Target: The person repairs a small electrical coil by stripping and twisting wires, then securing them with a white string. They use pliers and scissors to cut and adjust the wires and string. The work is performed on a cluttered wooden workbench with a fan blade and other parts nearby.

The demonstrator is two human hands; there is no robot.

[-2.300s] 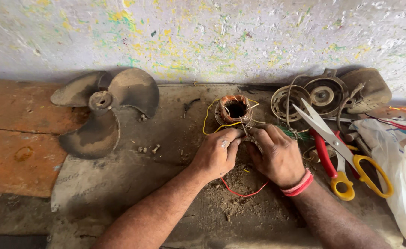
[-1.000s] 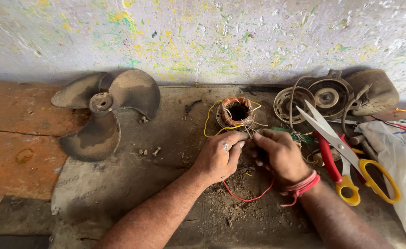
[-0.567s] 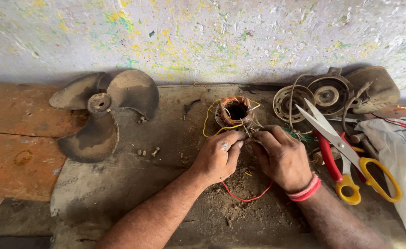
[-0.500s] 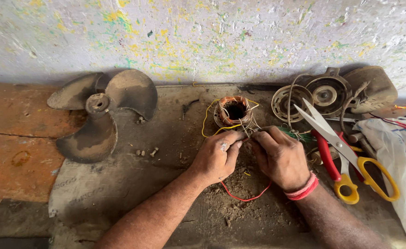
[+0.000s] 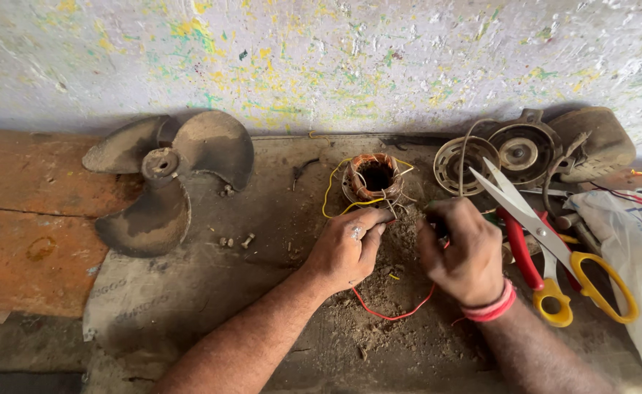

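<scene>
A small copper-wound motor stator [image 5: 373,176] lies on a dusty mat, with yellow wire [image 5: 329,194] looping out of it. My left hand [image 5: 348,248] pinches thin wire ends just below the stator. My right hand [image 5: 461,252], with red bands on the wrist, is closed on wires a little to the right. A red wire [image 5: 391,314] curves on the mat under both hands.
A dusty three-blade fan propeller [image 5: 162,177] lies at the left, with a few screws [image 5: 235,240] beside it. Yellow-handled scissors [image 5: 554,241], red-handled pliers [image 5: 518,252], round motor housing parts [image 5: 519,149] and a white plastic bag [image 5: 638,255] crowd the right. A paint-speckled wall [image 5: 321,58] stands behind.
My hands have stayed at the stator wires with small finger shifts; my right hand has moved slightly right, apart from the left. The view has shifted a little.
</scene>
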